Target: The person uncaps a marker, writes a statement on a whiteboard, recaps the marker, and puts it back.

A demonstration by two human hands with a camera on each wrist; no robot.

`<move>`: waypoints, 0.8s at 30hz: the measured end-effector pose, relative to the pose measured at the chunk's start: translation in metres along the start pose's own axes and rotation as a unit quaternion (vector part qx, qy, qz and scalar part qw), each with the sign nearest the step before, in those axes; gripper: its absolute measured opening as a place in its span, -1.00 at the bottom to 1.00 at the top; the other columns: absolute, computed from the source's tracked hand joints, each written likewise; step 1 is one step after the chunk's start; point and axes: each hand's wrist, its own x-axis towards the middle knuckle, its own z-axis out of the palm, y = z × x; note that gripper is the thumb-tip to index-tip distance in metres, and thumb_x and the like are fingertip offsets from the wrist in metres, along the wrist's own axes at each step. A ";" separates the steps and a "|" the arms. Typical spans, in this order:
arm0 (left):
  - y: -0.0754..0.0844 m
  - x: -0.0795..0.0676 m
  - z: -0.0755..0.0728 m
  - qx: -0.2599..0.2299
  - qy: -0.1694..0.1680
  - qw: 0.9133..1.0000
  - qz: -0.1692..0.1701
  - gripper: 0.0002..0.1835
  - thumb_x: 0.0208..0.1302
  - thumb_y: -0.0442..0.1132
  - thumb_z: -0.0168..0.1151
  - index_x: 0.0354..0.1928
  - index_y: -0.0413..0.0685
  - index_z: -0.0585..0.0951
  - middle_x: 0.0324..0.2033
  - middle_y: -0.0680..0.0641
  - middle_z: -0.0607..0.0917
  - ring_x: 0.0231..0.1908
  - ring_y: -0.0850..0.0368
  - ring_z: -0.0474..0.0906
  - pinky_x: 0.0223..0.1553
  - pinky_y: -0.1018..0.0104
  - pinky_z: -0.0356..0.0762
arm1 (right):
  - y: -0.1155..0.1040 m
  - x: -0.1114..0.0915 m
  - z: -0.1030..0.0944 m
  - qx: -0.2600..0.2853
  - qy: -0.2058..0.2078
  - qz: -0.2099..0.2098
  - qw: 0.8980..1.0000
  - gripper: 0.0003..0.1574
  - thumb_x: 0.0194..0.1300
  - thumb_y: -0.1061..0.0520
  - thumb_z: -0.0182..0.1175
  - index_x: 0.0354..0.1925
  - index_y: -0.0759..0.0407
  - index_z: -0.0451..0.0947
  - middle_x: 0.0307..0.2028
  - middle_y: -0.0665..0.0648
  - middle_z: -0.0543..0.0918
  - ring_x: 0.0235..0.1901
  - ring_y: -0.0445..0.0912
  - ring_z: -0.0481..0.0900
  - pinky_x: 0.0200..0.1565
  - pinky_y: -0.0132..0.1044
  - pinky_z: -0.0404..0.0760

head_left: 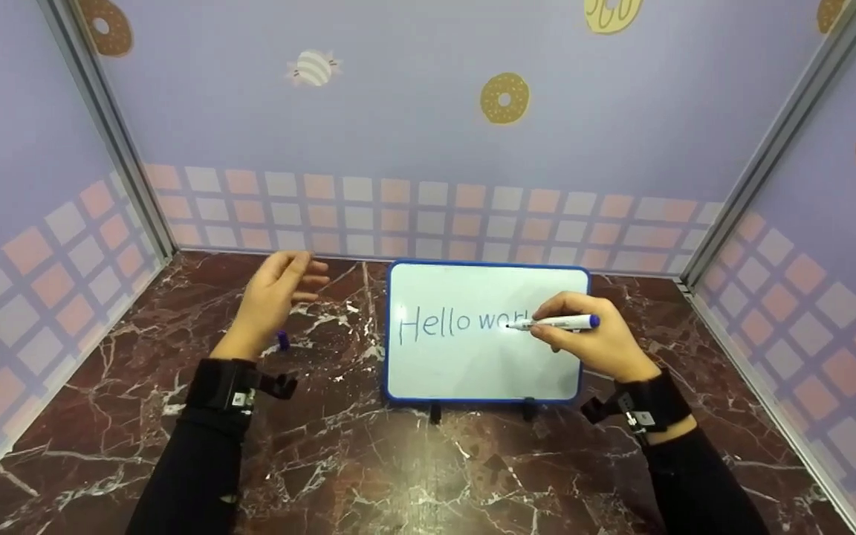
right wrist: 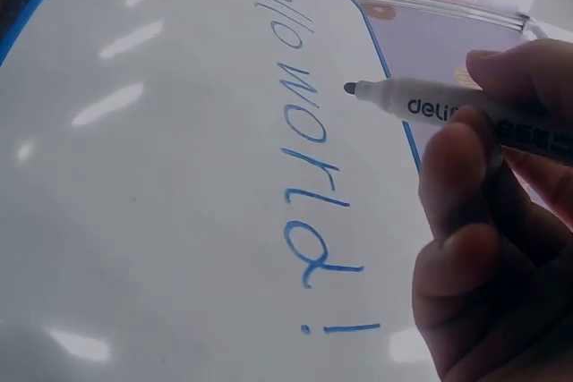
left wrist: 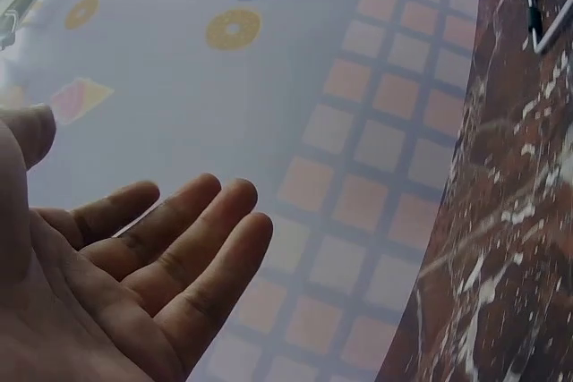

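Observation:
A small whiteboard (head_left: 465,371) with a blue frame leans back on a stand, and blue handwriting on it reads "Hello world!" in the right wrist view. My right hand (head_left: 591,334) pinches an uncapped whiteboard marker (head_left: 565,322) between thumb and fingers. The marker's dark tip points left, just in front of the writing; in the right wrist view the tip (right wrist: 351,89) stands off the board surface. To the left of the board, my left hand (head_left: 277,286) is raised over the table with its fingers loosely extended and nothing in them. Beneath it lies a blue-purple marker cap (head_left: 283,341).
Dark red marbled tabletop (head_left: 339,461) lies under everything. Black stand feet (head_left: 435,412) stick out below the board's front edge. A patterned back wall (head_left: 398,134) rises close behind the board, with side walls (head_left: 829,282) at left and right.

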 end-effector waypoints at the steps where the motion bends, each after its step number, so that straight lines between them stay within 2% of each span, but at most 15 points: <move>1: -0.001 -0.001 -0.004 0.009 0.005 1.000 -0.003 -0.36 0.82 0.15 -0.04 0.46 -0.32 0.41 0.28 -0.31 0.68 0.18 -0.14 0.72 0.18 0.11 0.75 | 0.001 0.000 0.001 0.003 -0.001 -0.002 1.000 -0.81 0.42 0.39 0.50 -0.07 0.18 0.82 -0.25 0.28 0.78 -0.42 -0.03 0.72 -0.35 -0.30 0.73; 4: -0.007 -0.002 -0.015 0.050 0.018 0.999 -0.009 -0.31 0.79 0.17 0.03 0.51 -0.33 0.38 0.27 -0.30 0.67 0.17 -0.13 0.71 0.12 0.25 0.73 | 0.002 0.000 0.004 0.010 -0.003 -0.001 1.000 -0.81 0.44 0.39 0.48 -0.05 0.20 0.82 -0.25 0.30 0.78 -0.40 0.00 0.75 -0.30 -0.29 0.75; 5: -0.010 -0.002 -0.020 0.073 0.019 0.997 -0.011 -0.29 0.78 0.19 0.04 0.52 -0.33 0.37 0.27 -0.31 0.67 0.17 -0.16 0.70 0.12 0.25 0.72 | 0.003 0.000 0.004 0.012 -0.004 0.001 1.000 -0.81 0.44 0.39 0.48 -0.04 0.20 0.81 -0.26 0.29 0.78 -0.39 0.01 0.76 -0.29 -0.28 0.76; 8: -0.015 -0.002 -0.031 0.157 0.013 0.987 -0.023 -0.22 0.74 0.27 0.08 0.54 -0.31 0.39 0.31 -0.34 0.64 0.27 -0.24 0.64 0.28 0.00 0.65 | 0.003 -0.001 0.003 0.013 -0.005 0.004 1.000 -0.80 0.46 0.39 0.47 -0.01 0.21 0.80 -0.26 0.26 0.79 -0.36 0.03 0.79 -0.26 -0.28 0.77; 12: -0.021 -0.003 -0.041 0.272 -0.010 0.961 -0.056 -0.23 0.71 0.28 0.13 0.52 -0.27 0.43 0.36 -0.37 0.62 0.35 -0.34 0.57 0.43 -0.32 0.46 | 0.003 -0.003 0.003 0.017 -0.006 0.003 1.000 -0.79 0.45 0.41 0.46 0.00 0.25 0.79 -0.29 0.26 0.81 -0.37 0.03 0.81 -0.30 -0.30 0.76; 18: -0.035 -0.005 -0.048 0.361 -0.064 0.924 -0.108 -0.31 0.68 0.16 0.23 0.50 -0.26 0.47 0.35 -0.37 0.63 0.33 -0.35 0.58 0.43 -0.34 0.46 | 0.005 -0.001 0.007 0.023 -0.031 0.003 0.999 -0.75 0.50 0.42 0.40 0.08 0.25 0.79 -0.28 0.25 0.84 -0.34 0.05 0.79 -0.24 -0.32 0.75; 24: -0.049 -0.006 -0.041 0.421 -0.099 0.892 -0.130 -0.30 0.61 0.08 0.37 0.52 -0.27 0.50 0.40 -0.37 0.62 0.29 -0.37 0.62 0.33 -0.36 0.53 | 0.005 -0.001 0.009 0.015 -0.050 -0.032 0.998 -0.63 0.52 0.47 0.31 0.19 0.26 0.77 -0.22 0.27 0.86 -0.34 0.04 0.76 -0.20 -0.30 0.72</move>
